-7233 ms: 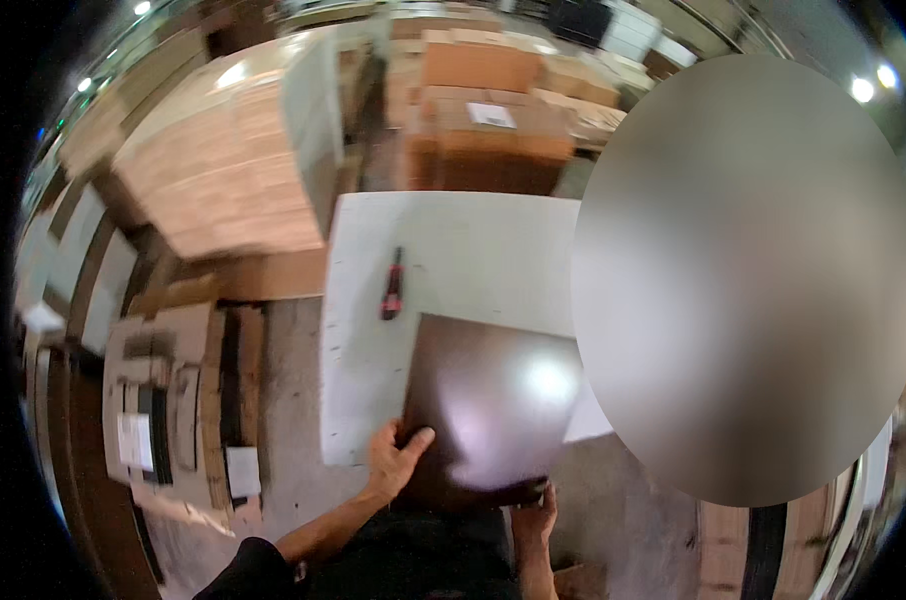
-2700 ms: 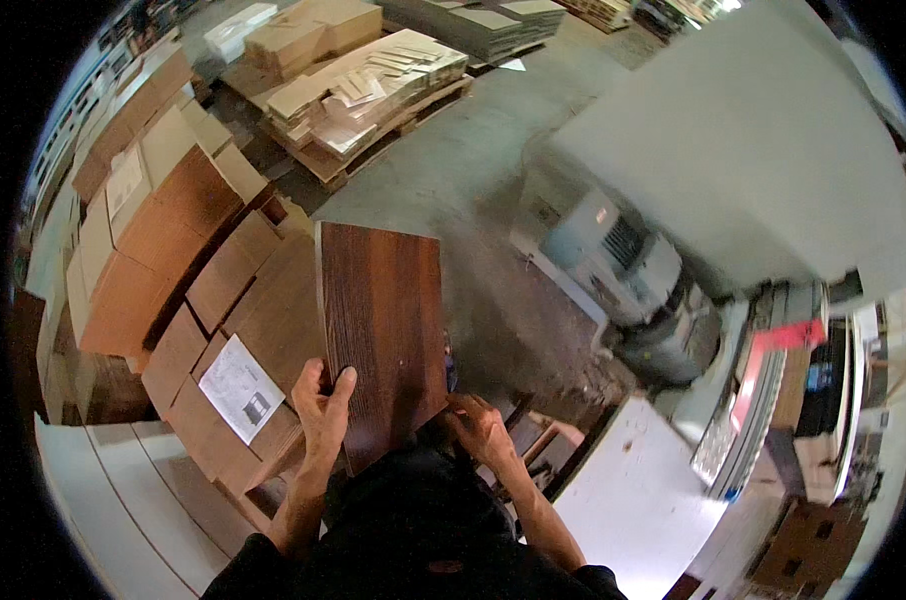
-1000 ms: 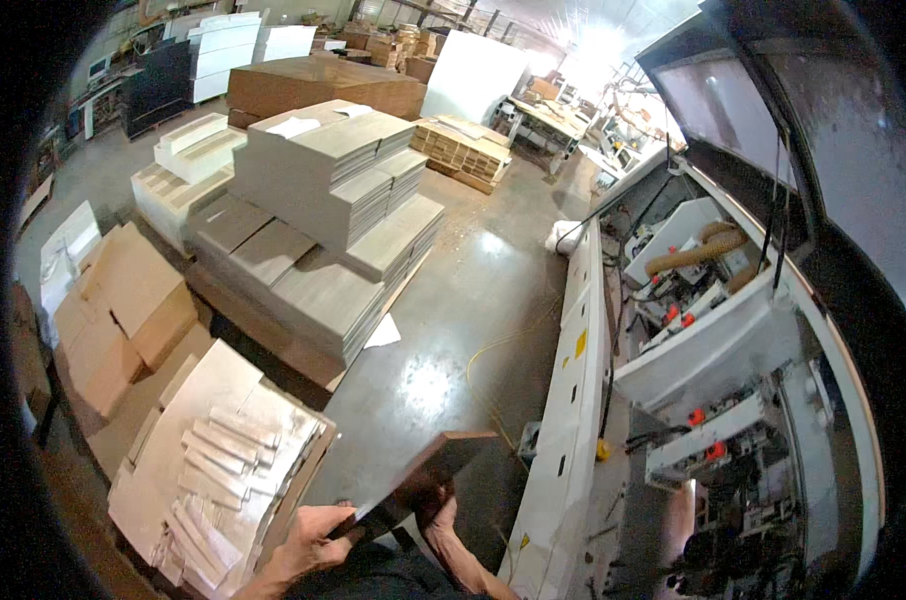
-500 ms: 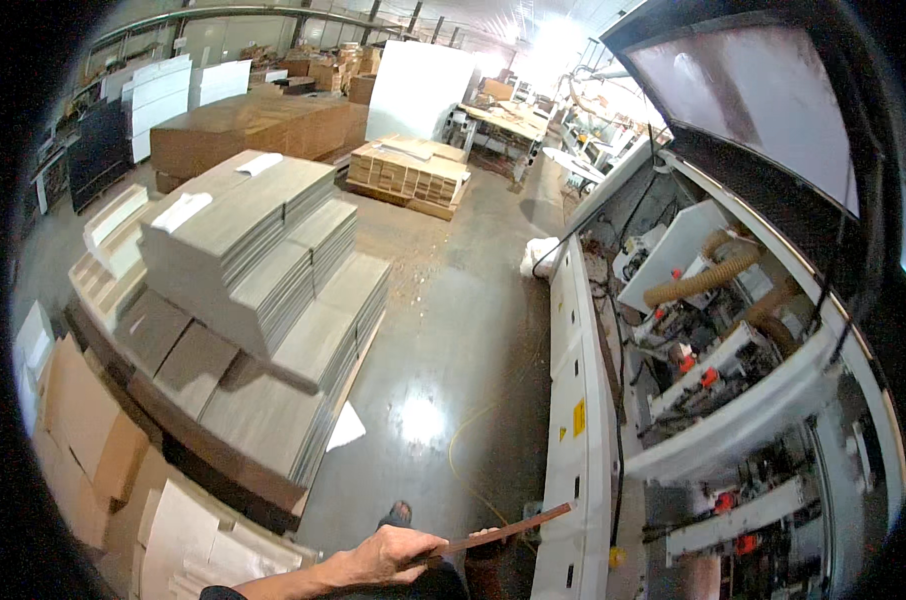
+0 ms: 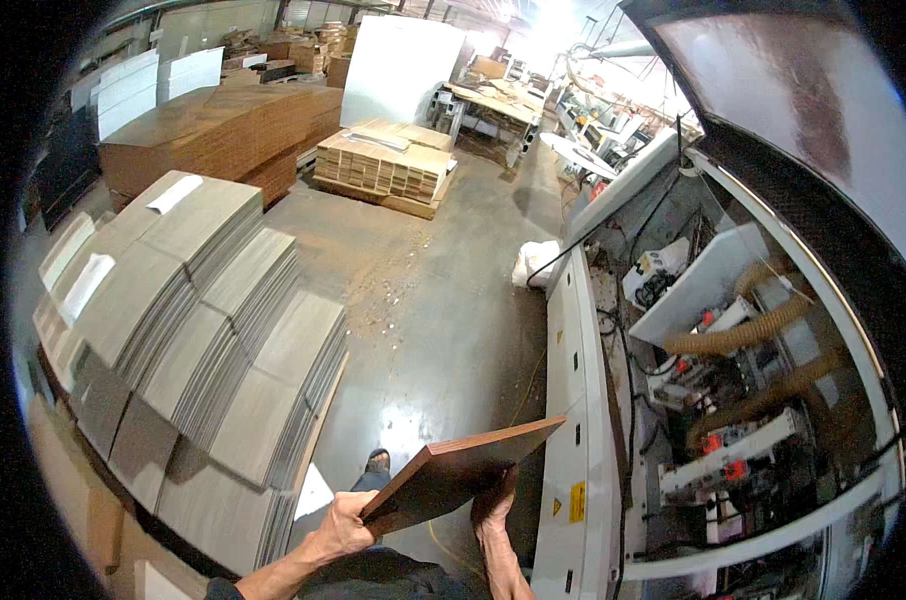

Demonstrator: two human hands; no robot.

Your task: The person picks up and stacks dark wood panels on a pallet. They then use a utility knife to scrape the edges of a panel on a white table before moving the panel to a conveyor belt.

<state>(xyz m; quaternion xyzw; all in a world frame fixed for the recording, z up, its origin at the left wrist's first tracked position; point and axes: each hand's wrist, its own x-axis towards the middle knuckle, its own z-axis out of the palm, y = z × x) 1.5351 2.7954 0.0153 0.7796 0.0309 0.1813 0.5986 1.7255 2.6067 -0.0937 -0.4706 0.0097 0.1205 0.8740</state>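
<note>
A flat dark-brown board [image 5: 443, 488] with a reddish-brown edge is held tilted in front of me at the lower middle. My left hand [image 5: 345, 524] is closed on its near left corner. At the right, my right hand [image 5: 494, 503] grips the board from below, its fingers partly hidden in the board's shadow. The board's right end comes close to the side of the long white machine [image 5: 565, 450].
The machine's raised hood [image 5: 763, 90] uncovers ribbed hoses [image 5: 743, 330] and red-marked units. Stepped stacks of grey boards [image 5: 198, 300] stand at my left. Farther off are a pallet of wood pieces [image 5: 383, 165], a large brown stack [image 5: 213, 130] and a white bag [image 5: 535, 263].
The board has risen and turned from nearly edge-on to showing its broad dark face. Both hands have come up with it, and my right hand is now plainly visible. The view has shifted forward.
</note>
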